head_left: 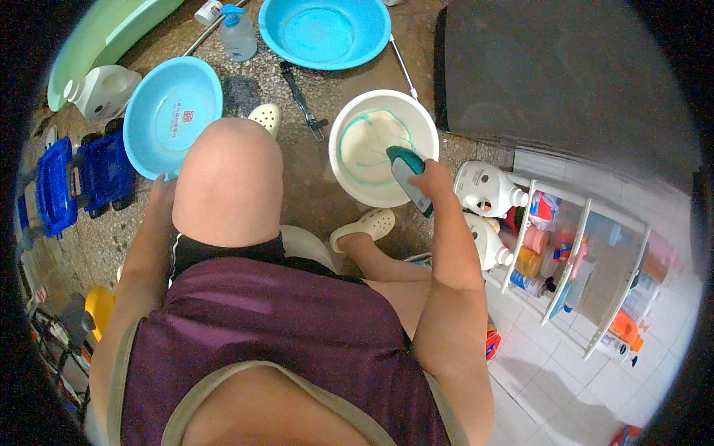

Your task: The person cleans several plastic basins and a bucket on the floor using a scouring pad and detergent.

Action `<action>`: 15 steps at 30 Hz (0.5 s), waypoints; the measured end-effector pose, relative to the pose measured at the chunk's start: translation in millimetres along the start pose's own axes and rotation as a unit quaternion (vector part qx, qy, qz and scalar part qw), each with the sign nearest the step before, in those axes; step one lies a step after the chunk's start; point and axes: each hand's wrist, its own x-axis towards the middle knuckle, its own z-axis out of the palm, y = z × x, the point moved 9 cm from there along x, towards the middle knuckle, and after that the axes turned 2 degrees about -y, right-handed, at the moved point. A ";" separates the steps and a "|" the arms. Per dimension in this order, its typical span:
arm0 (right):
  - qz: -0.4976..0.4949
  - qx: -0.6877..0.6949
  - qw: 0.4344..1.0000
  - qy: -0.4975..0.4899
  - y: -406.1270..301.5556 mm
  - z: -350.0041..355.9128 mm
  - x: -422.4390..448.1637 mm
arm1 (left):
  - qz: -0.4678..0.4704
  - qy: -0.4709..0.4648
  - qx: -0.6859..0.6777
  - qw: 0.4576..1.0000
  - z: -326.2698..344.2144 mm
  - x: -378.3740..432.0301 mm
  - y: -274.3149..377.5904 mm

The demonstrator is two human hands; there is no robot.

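Observation:
My right hand grips a dark green plastic bottle with a pale label that bears writing. The bottle slants over the white basin, its upper end above the inside. Teal streaks of liquid curve across the basin's bottom. My left hand is at the near rim of a small light-blue basin, beside my raised knee. That basin is tilted, and red print shows on its inside. Part of my left hand is hidden by the rim and knee, but it appears to hold the rim.
A larger blue basin stands ahead, next to a pump bottle. White jugs and a rack of bottles are on the right. Dark-blue plastic pieces and a white jug lie left. A black strap lies on the floor.

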 end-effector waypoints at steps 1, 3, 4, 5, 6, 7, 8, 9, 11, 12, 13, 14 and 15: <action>-0.003 0.031 0.999 -0.008 1.2 3.4 -3.3 | -0.005 0.006 -0.020 1.000 -8.2 8.9 -4.0; -0.010 0.096 0.995 -0.024 2.8 12.4 -7.3 | -0.019 0.009 -0.078 0.997 -27.6 30.1 -8.8; -0.001 0.192 0.981 -0.016 23.1 26.2 -4.4 | -0.020 0.000 -0.114 0.993 -29.4 44.4 -3.5; 0.009 0.294 0.955 -0.035 18.7 36.9 -5.7 | -0.015 0.003 -0.146 0.989 -43.1 49.5 0.8; 0.020 0.389 0.919 -0.054 14.3 46.5 -10.9 | -0.010 0.001 -0.176 0.984 -52.1 49.7 5.8; 0.048 0.476 0.877 -0.055 34.0 51.5 -20.6 | -0.013 -0.023 -0.184 0.983 -20.1 48.1 6.8; 0.063 0.523 0.849 -0.032 56.8 65.1 -20.9 | -0.016 -0.047 -0.193 0.980 12.1 44.5 8.7; 0.067 0.596 0.799 -0.033 55.6 68.1 -25.7 | -0.011 -0.057 -0.202 0.978 24.8 35.2 14.1; 0.065 0.728 0.681 -0.053 27.4 76.1 -36.1 | -0.038 -0.046 -0.213 0.975 12.8 20.6 19.9; 0.041 0.768 0.635 -0.065 19.0 78.3 -37.4 | -0.048 -0.046 -0.221 0.973 5.4 16.4 29.0; 0.067 0.781 0.620 -0.046 1.7 79.4 -41.9 | -0.037 -0.053 -0.251 0.966 -30.6 13.5 36.9; 0.094 0.790 0.606 -0.024 -6.8 78.8 -52.7 | 0.001 -0.027 -0.222 0.975 -50.8 5.0 37.9; 0.043 0.812 0.582 -0.018 9.8 79.8 -54.4 | -0.015 0.060 -0.233 0.971 -29.3 -2.9 35.9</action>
